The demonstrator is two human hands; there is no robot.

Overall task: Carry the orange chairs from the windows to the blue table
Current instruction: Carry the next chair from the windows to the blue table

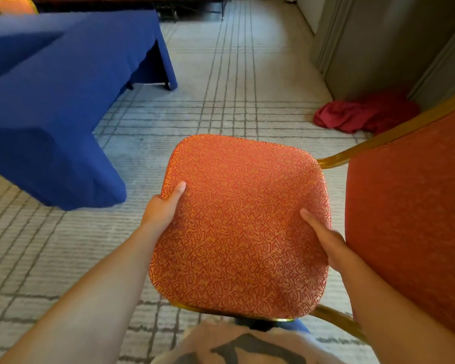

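Note:
An orange chair [242, 227] with a patterned seat and gold metal frame hangs in front of me, lifted off the carpet and turned so its backrest [410, 219] is at the right. My left hand [160, 208] grips the seat's left edge, thumb on top. My right hand [323, 237] grips the seat's right edge by the backrest, thumb on the cushion. The blue table [50, 106], draped in a blue cloth, stands to the left, its near corner close to the chair. Two more orange chair backs [11, 5] show beyond it at the top left.
Pale carpet [234, 88] with dark grid lines runs ahead between the table and a grey wall [378, 43] on the right. A crumpled red cloth [357, 114] lies on the floor by that wall. Dark table legs stand at the far end.

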